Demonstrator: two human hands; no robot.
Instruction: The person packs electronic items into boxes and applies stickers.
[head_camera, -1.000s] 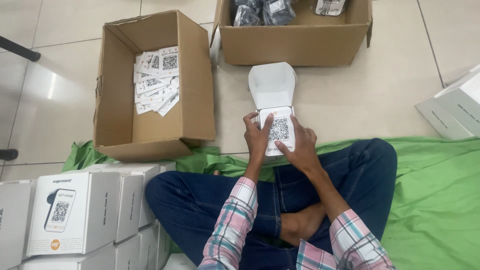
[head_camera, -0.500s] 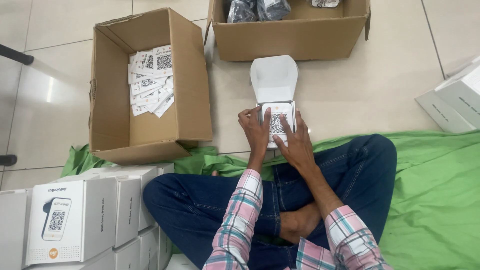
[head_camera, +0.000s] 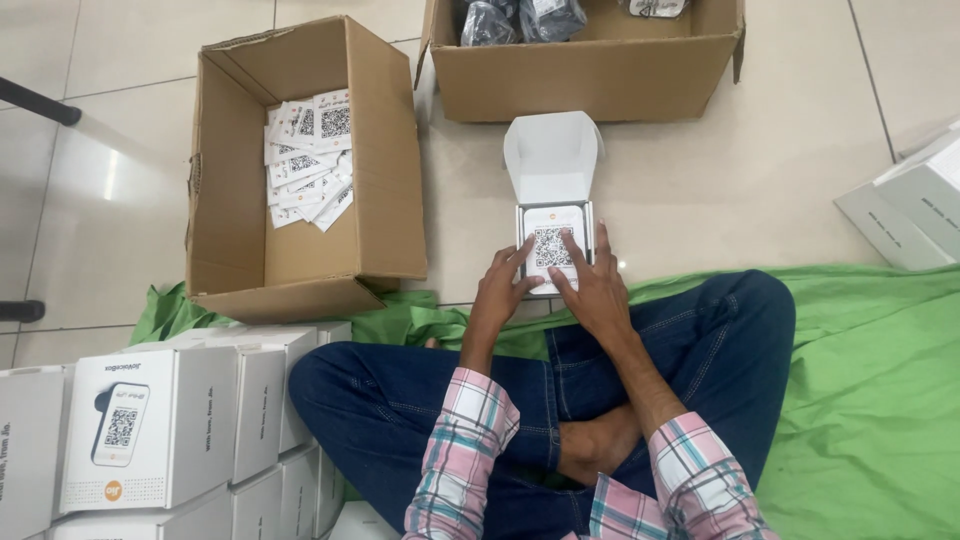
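Observation:
A small white box stands open on the tiled floor in front of my crossed legs, its lid flipped up and away from me. Inside it lies a white card with a square black code. My left hand rests at the box's near left corner, fingertips touching the card's edge. My right hand lies flat on the card's right side, fingers spread and pressing down. Neither hand grips anything.
An open cardboard carton at left holds several loose code cards. Another carton beyond holds dark bagged items. Stacked white boxes sit at lower left, more white boxes at right. Green cloth lies under me.
The card went from being held above the box down into it. My left hand slid back from the card's top to the near left corner; my right hand stays pressed on it.

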